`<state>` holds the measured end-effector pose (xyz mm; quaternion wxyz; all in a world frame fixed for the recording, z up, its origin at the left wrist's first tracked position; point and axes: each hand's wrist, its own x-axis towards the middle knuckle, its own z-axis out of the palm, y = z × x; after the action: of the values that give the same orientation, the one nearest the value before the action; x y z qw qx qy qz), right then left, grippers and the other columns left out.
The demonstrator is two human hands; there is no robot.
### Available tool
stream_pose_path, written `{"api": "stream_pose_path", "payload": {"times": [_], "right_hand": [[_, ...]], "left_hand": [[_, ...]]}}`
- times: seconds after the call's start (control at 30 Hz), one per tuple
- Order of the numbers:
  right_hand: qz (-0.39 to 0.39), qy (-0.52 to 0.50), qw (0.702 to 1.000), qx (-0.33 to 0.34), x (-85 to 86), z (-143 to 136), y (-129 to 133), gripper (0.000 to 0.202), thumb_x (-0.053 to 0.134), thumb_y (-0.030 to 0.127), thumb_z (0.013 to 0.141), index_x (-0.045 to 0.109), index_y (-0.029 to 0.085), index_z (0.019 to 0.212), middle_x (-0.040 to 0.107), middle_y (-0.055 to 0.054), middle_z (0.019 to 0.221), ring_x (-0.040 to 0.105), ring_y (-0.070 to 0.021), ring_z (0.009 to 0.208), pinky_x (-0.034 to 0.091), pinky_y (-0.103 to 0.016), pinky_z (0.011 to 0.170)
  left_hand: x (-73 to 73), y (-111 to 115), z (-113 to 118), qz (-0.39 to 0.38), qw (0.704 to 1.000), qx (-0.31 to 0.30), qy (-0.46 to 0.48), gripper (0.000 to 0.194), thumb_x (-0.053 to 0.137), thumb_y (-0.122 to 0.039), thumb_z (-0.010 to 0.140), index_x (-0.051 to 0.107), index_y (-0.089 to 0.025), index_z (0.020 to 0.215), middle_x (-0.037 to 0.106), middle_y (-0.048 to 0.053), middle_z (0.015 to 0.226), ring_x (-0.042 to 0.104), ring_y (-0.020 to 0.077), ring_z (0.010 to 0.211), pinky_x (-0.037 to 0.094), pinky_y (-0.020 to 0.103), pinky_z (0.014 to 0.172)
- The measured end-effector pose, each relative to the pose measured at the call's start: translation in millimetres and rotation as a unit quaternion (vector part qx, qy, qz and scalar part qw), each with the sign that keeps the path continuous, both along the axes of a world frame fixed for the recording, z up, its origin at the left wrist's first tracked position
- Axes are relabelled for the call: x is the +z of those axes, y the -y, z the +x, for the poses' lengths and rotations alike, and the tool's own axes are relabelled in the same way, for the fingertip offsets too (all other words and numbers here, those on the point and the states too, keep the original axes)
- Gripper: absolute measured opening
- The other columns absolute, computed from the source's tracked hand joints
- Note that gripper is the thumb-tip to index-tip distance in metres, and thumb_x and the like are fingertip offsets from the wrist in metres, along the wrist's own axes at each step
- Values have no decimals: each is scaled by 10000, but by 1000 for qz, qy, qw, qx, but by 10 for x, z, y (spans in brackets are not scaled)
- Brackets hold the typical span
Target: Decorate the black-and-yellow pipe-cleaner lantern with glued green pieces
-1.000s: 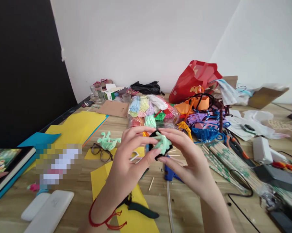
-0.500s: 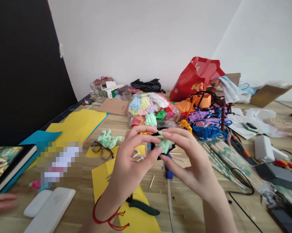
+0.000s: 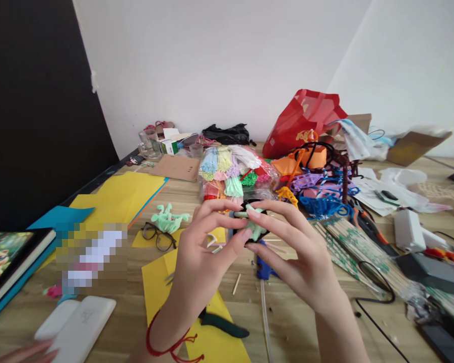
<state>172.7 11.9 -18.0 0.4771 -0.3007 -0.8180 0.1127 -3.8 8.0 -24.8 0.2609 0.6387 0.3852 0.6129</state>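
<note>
Both my hands meet above the middle of the table around a small mint-green and black pipe-cleaner piece (image 3: 256,231). My left hand (image 3: 207,247) pinches its left side between thumb and fingers; a red cord bracelet is on that wrist. From the other side, my right hand (image 3: 300,247) has its fingertips closed on the piece. Fingers cover part of it, so its full shape is hidden. Another mint-green pipe-cleaner shape (image 3: 168,219) lies to the left of my hands. Beneath them are a blue glue gun (image 3: 263,269) and dark-handled pliers or cutters (image 3: 224,324) on yellow paper (image 3: 158,282).
Glasses (image 3: 158,237) lie at left. Another person's hand (image 3: 26,353) touches a white power bank (image 3: 85,327). Behind my hands sits a bag of colourful pipe cleaners (image 3: 230,169); packs of pipe cleaners or sticks (image 3: 357,247) and orange-black pliers (image 3: 374,232) are at right.
My right index finger has shifted slightly on the piece, and more of its top edge shows. The other person's hand has moved down and right onto the power bank.
</note>
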Motion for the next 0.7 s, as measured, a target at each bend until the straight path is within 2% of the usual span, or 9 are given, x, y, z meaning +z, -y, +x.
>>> {"api": "stream_pose_path", "payload": {"times": [0.13, 0.27, 0.33, 0.43, 0.53, 0.7], "right_hand": [[0, 4, 1000, 5, -14, 10, 4, 641, 697, 171, 907, 484, 408, 1463, 576, -68, 1338, 583, -226, 1248, 572, -358, 975], [-50, -48, 997, 28, -59, 12, 1, 740, 716, 200, 898, 378, 405, 1524, 574, -64, 1405, 556, -247, 1297, 513, -447, 1083], [-91, -84, 991, 45, -77, 1, -7, 602, 685, 210, 922, 477, 374, 1463, 598, -65, 1384, 557, -250, 1292, 507, -460, 1086], [-119, -142, 980, 69, -79, -30, -21, 367, 619, 167, 959, 634, 345, 1279, 661, -50, 1256, 577, -223, 1244, 538, -418, 1038], [-131, -186, 970, 85, -65, -51, -27, 308, 609, 135, 960, 668, 331, 1190, 680, -42, 1156, 607, -204, 1175, 560, -395, 993], [-139, -203, 965, 94, -63, -42, -22, 295, 619, 106, 950, 687, 315, 1147, 677, -44, 1112, 607, -190, 1152, 562, -361, 974]], "left_hand": [[5, 13, 1, -2, 1000, -3, 7, 117, 717, -146, 846, 725, -261, 827, 684, 45, 1100, 674, 229, 1081, 535, 483, 1042], [25, 1, -19, 1, 1000, -18, 19, 111, 704, -145, 852, 711, -256, 841, 683, 55, 1111, 673, 233, 1094, 545, 478, 1035], [35, -9, -31, 1, 999, -29, 19, 114, 691, -140, 857, 697, -253, 844, 681, 58, 1111, 674, 229, 1086, 555, 468, 1022], [40, -15, -38, 8, 999, -47, 9, 145, 681, -111, 852, 690, -255, 850, 671, 50, 1091, 669, 215, 1082, 540, 451, 1038], [35, -4, -21, 13, 998, -59, -2, 175, 684, -86, 839, 695, -259, 860, 660, 34, 1081, 648, 194, 1099, 516, 417, 1064], [30, 18, 15, 8, 997, -75, 15, 164, 694, -98, 840, 701, -259, 869, 653, 20, 1092, 618, 176, 1120, 474, 392, 1099]]}}
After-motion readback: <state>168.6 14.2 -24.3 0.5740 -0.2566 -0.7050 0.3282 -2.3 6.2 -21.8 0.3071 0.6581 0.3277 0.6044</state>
